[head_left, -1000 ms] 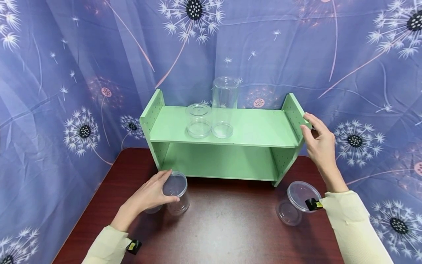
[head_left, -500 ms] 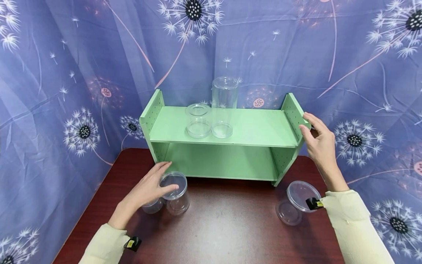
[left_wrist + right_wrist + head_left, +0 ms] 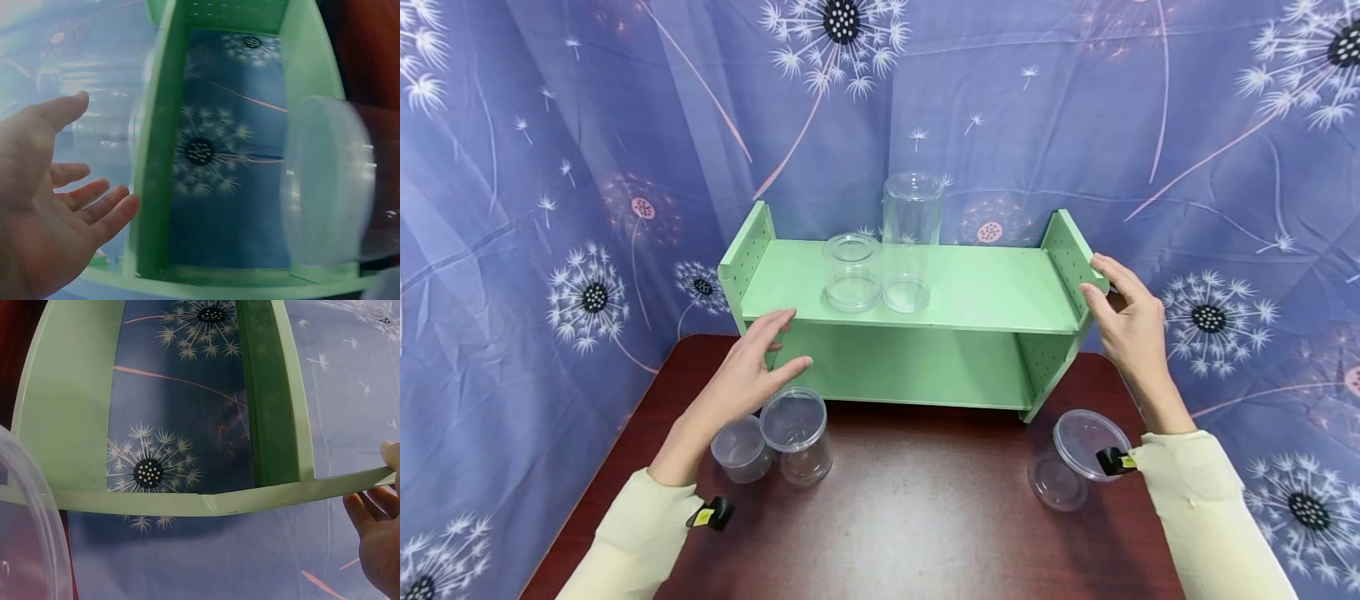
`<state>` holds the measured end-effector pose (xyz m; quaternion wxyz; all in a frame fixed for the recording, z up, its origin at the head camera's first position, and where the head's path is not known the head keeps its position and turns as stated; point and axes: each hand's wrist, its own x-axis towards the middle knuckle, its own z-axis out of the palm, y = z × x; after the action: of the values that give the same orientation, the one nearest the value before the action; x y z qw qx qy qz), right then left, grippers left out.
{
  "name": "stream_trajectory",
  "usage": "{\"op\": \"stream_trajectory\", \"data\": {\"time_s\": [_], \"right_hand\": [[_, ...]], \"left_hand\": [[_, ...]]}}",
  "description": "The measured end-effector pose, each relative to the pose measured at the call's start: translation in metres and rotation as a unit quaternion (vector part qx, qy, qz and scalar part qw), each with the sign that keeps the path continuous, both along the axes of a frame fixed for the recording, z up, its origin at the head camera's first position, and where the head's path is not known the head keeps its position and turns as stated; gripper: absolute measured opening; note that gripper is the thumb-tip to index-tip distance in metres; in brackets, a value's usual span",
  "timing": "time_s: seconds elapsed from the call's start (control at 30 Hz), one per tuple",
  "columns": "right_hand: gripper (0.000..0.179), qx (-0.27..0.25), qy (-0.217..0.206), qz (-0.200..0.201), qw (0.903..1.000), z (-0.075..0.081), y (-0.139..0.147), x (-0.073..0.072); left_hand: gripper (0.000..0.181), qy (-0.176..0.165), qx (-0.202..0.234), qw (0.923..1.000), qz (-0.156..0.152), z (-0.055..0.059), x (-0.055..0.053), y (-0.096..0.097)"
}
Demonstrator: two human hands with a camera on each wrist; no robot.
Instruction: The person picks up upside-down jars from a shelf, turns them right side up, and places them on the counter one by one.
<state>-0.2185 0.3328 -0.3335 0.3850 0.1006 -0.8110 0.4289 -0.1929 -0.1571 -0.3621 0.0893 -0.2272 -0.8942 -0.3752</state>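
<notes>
My left hand (image 3: pixel 741 375) is raised in front of the left end of a light green two-tier shelf (image 3: pixel 992 287), its fingers spread and holding nothing. Below it on the table stand a clear plastic jar (image 3: pixel 805 458) with a lid and a shorter clear jar (image 3: pixel 741 454) beside it. In the left wrist view the open palm (image 3: pixel 62 212) faces the shelf front, with a jar's lid (image 3: pixel 325 181) to the right. My right hand (image 3: pixel 1131 337) grips the shelf's right side panel (image 3: pixel 269 501), thumb on one face and fingers on the other.
On the upper tier stand a short clear jar (image 3: pixel 852 279) and a tall clear jar (image 3: pixel 912 233) side by side. Another lidded clear jar (image 3: pixel 1086 437) stands on the dark red table (image 3: pixel 910 517), under the right forearm. A blue dandelion-print cloth (image 3: pixel 670 150) hangs behind and at the sides.
My left hand has let go of the lidded jar and risen up and away from it, towards the upper tier, uncovering the shorter jar. The right hand has stayed on the side panel.
</notes>
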Motion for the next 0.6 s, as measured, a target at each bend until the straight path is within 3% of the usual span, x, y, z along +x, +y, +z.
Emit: {"op": "stream_trajectory", "data": {"time_s": [0.27,0.47,0.6], "right_hand": [[0.037,-0.003,0.004,0.005,1.0,0.007,-0.006,0.007],[0.037,-0.014,0.003,0.008,0.9999,0.008,-0.009,0.009],[0.037,-0.018,0.001,0.01,0.9998,0.008,-0.009,0.008]], "left_hand": [[0.079,0.003,0.048,0.9988,-0.013,0.034,-0.025,0.012],[0.08,0.004,0.076,0.9968,-0.022,0.05,-0.046,0.016],[0.084,-0.021,0.095,0.995,-0.023,0.056,-0.058,0.021]]}}
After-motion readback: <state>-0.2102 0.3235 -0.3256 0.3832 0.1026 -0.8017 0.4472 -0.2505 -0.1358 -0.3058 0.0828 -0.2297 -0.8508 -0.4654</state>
